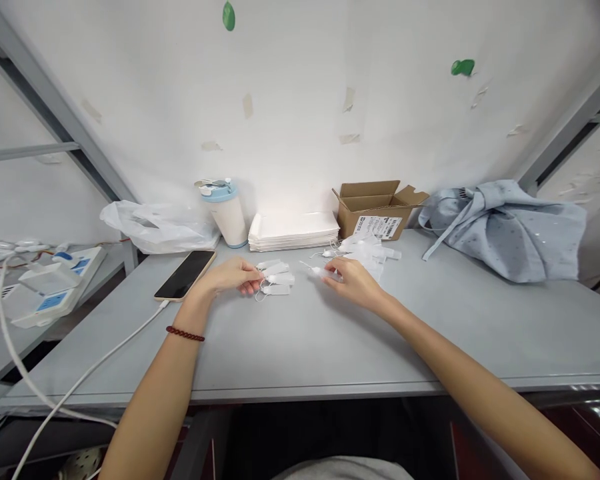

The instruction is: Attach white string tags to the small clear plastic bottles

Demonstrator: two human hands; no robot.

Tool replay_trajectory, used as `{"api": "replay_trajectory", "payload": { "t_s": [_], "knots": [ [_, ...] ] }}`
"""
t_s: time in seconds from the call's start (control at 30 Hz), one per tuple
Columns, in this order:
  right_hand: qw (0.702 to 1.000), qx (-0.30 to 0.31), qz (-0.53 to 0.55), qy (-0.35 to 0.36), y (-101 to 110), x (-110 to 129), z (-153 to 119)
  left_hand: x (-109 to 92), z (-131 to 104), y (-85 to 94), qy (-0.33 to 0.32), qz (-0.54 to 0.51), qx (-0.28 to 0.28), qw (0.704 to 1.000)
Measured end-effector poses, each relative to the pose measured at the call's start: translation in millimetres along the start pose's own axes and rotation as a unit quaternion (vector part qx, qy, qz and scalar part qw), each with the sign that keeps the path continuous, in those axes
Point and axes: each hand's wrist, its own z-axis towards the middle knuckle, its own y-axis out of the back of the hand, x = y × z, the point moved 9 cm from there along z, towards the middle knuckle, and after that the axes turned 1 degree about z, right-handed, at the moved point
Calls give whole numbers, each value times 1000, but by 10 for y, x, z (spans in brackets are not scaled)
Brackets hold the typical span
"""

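Observation:
Several small white tags (277, 279) with thin string loops lie fanned beside my left hand (237, 275), whose closed fingers pinch them at their looped ends. A short distance to the right, my right hand (349, 279) is closed on a single white tag (321, 272), its string pointing left toward the others. Just beyond my right hand, more white tags (367, 247) lie in a loose, translucent pile in front of the cardboard box.
Along the wall stand a plastic bag (157, 227), a tumbler (227, 217), a stack of white envelopes (295, 230), an open cardboard box (373, 210) and a blue cloth bag (510, 230). A phone (185, 275) with a white cable (113, 357) lies left on the grey table (305, 353).

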Motion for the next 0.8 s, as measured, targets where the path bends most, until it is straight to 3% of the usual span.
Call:
{"api": "replay_trajectory", "payload": {
  "t_s": [0.13, 0.23, 0.47, 0.8],
  "knots": [
    [998, -34, 47, 28, 81, 77, 4, -16, 14, 131, -7, 9, -79, 997],
    [994, -45, 79, 55, 108, 177, -15, -144, -18, 131, -47, -9, -109, 993],
    [990, -36, 103, 92, 107, 325, -49, -382, -60, -219, -108, -105, -24, 988],
    [988, -30, 103, 111, 87, 376, -63, -413, -48, -395, -137, -92, 17, 986]
  ]
}}
